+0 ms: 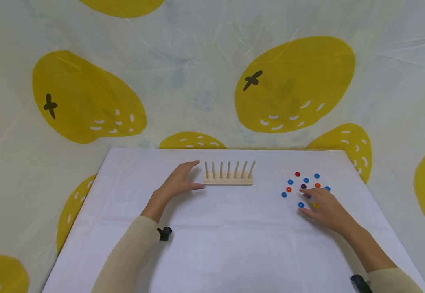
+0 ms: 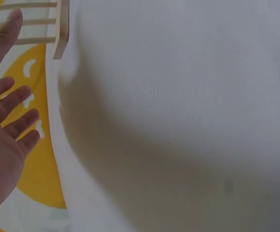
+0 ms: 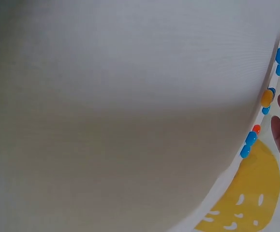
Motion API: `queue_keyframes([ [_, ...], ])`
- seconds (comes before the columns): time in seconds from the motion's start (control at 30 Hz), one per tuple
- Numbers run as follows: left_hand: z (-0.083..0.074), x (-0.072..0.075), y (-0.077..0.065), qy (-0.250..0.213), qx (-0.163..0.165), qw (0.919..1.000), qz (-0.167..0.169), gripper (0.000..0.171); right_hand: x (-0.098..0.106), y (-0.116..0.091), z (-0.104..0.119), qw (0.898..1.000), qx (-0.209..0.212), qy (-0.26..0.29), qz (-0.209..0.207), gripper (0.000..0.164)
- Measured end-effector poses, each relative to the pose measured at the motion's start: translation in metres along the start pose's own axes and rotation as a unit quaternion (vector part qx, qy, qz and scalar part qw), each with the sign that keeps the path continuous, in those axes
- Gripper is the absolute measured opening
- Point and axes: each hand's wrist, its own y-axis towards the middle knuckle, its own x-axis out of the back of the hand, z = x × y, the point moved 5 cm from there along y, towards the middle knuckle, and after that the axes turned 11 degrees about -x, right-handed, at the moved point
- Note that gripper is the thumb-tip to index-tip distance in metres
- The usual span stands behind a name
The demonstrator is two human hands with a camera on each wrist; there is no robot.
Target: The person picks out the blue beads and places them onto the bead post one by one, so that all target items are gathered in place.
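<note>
A light wooden rack [image 1: 228, 180] with a row of several upright pegs stands toward the back of the table. Beside its left end is my left hand [image 1: 178, 179], thumb and fingers spread apart with nothing between them; in the left wrist view the thumb overlaps the pegs [image 2: 38, 22]. On the right, my right hand [image 1: 326, 207] hovers over a scatter of small rings, fingers extended and holding nothing. Around it lie blue rings [image 1: 301, 204], red or orange rings [image 1: 289, 189], a dark purple ring [image 1: 303, 186] and a yellow ring [image 1: 316, 206]. The right hand partly covers some rings.
A white cloth covers the table [image 1: 234, 244]. Behind and around it hangs a pale curtain [image 1: 198, 81] printed with large yellow fruit. Each wrist carries a small black camera, such as the left wrist's camera [image 1: 165, 233].
</note>
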Motion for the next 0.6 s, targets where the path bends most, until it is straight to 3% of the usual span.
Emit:
queue_keyframes([
  [0.23,0.003,-0.012,0.011,-0.016,-0.001,0.9998,0.012,0.096,-0.003,-0.002,-0.005,1.000,0.008,-0.014,-0.006,0.058],
  [0.6,0.003,-0.021,0.023,0.008,-0.002,1.0000,0.004,0.089,-0.003,0.002,0.001,0.998,0.045,-0.044,-0.011,0.042],
])
